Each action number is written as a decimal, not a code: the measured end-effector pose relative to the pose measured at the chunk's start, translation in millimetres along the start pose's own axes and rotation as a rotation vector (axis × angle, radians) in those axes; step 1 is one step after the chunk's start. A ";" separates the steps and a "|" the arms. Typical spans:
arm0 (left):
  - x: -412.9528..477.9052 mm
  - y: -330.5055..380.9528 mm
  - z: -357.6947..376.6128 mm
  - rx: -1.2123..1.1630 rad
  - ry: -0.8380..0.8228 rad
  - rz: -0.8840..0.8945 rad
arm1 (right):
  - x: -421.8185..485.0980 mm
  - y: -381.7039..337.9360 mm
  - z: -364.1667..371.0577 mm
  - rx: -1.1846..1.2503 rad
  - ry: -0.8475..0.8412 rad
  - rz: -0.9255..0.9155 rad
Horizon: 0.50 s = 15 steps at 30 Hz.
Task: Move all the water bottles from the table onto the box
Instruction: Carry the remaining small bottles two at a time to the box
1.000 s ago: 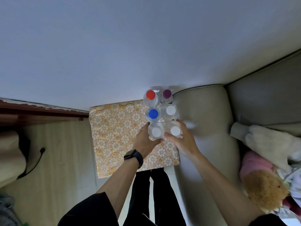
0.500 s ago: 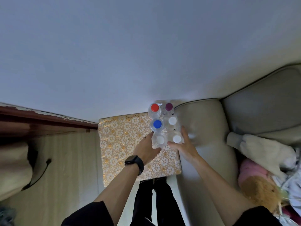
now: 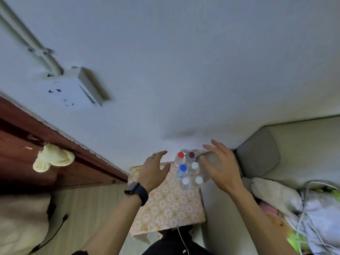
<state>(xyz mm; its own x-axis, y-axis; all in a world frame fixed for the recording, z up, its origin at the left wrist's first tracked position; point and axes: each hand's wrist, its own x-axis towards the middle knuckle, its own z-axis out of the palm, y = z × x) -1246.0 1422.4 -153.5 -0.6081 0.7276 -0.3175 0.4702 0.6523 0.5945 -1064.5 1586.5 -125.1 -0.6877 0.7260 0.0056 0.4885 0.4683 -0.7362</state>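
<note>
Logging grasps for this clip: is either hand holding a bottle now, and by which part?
Nothing is held. The left hand and right hand are open and spread, either side of the bottles.

This is a lived-in room of a home: a grey upholstered sofa [image 3: 303,148] stands against a plain white wall, with a plush toy [image 3: 272,196] and crumpled bedding [image 3: 316,218] heaped on it. A red-brown wooden panel [image 3: 22,162] with a pale cloth [image 3: 53,157] hanging on it, light wood-look flooring [image 3: 88,208] and a box [image 3: 169,205] wrapped in gold floral paper are equally domestic.
</note>
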 end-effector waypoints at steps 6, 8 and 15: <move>-30.5 -14.4 -73.5 0.003 0.232 0.019 | 9.8 -71.6 -18.2 0.048 0.015 -0.234; -46.7 -28.2 -89.9 0.010 0.300 -0.018 | 8.6 -88.1 -7.3 0.027 -0.024 -0.322; -149.4 -89.3 -106.9 -0.016 0.504 -0.355 | -6.7 -140.5 73.0 0.063 -0.382 -0.586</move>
<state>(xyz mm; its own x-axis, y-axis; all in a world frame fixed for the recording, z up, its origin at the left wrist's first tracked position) -1265.5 1232.7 -80.1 -0.9550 0.2744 -0.1123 0.1765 0.8305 0.5284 -1167.7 1479.1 -71.1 -0.9743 0.1299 0.1842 -0.0445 0.6902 -0.7222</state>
